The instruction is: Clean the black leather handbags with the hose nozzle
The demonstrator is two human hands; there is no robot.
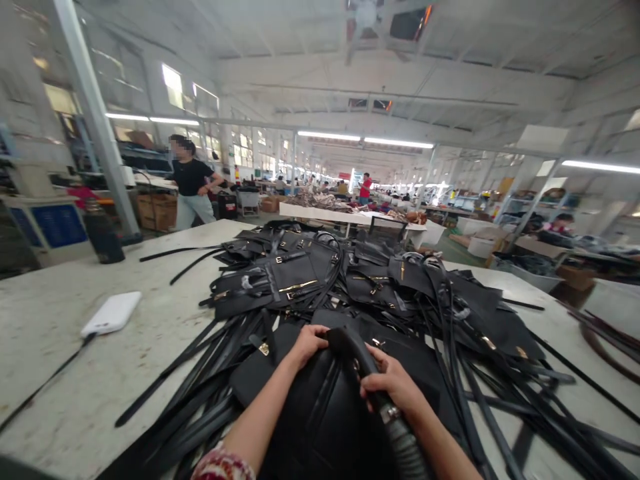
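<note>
A large black leather piece [325, 407] lies at the near edge of the table, in front of a heap of black bags [300, 273] with gold buckles and long straps. My right hand [387, 380] is wrapped round a black nozzle [357, 350] that joins a ribbed hose [405, 447] running down toward me. The nozzle's tip is over the black leather. At the tip's left, my left hand [309, 345] has its fingers pressed together on the upper edge of the leather piece.
On the pale table [45, 300] at left lie a white power bank [113, 312] with a cable and a dark bottle [103, 230]. Black straps [590, 367] spread right. Beyond the table stands a person [193, 177] in black; more worktables [320, 212] and people are behind.
</note>
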